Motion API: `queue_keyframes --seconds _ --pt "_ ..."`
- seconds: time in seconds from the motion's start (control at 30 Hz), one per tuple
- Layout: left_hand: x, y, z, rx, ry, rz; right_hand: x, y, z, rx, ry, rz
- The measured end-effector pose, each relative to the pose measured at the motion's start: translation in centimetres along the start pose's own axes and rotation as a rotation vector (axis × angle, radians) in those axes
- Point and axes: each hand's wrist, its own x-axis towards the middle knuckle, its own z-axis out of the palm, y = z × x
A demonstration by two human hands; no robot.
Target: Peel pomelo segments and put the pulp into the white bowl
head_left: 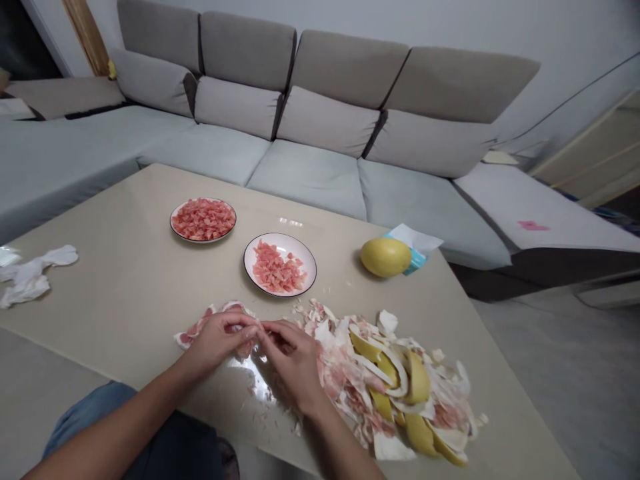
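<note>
Over the near part of a glossy cream-coloured table (120, 287), the left hand (219, 339) and right hand (295, 359) meet at the fingertips, thumbs and forefingers drawn together in a pinch; whether a small piece sits between them, I cannot tell. Pale-skinned pink citrus segments (197, 328) lie on the tabletop beside and partly behind the left hand. Just beside the right hand spreads a loose heap of yellow rind, white pith and pinkish membrane (417, 379). Beyond the hands stands a round white dark-rimmed plate (299, 252) bearing a small pile of pink fruit pulp (275, 268); farther back and to the left, a second, matching plate (201, 241) carries a fuller mound. A whole smooth yellow fruit (384, 258) rests toward the right, against a blue-and-white tissue packet (416, 260). Crumpled white tissue (37, 273) lies at far left.
</note>
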Motion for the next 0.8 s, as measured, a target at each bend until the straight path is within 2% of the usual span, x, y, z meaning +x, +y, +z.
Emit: queue_keyframes --seconds 0.2,0.37,0.5,0.67,0.8 --pt "0.01 -0.11 -0.15 0.056 -0.038 0.037 0.10 -0.21 0.04 0.039 0.038 0.071" --pt "-0.10 -0.06 -0.12 0.071 -0.041 0.013 0.08 -0.19 0.18 0.016 0.052 0.097" --pt "-0.23 -0.14 0.05 -0.026 -0.064 -0.046 0.05 -0.03 0.28 0.079 0.039 0.180" --pt "-0.26 -0.06 0.09 -0.193 -0.119 -0.182 0.16 -0.17 0.14 0.182 0.005 0.280" --pt "-0.22 -0.08 0.07 -0.254 -0.103 -0.196 0.28 -0.38 -0.02 0.253 -0.016 0.304"
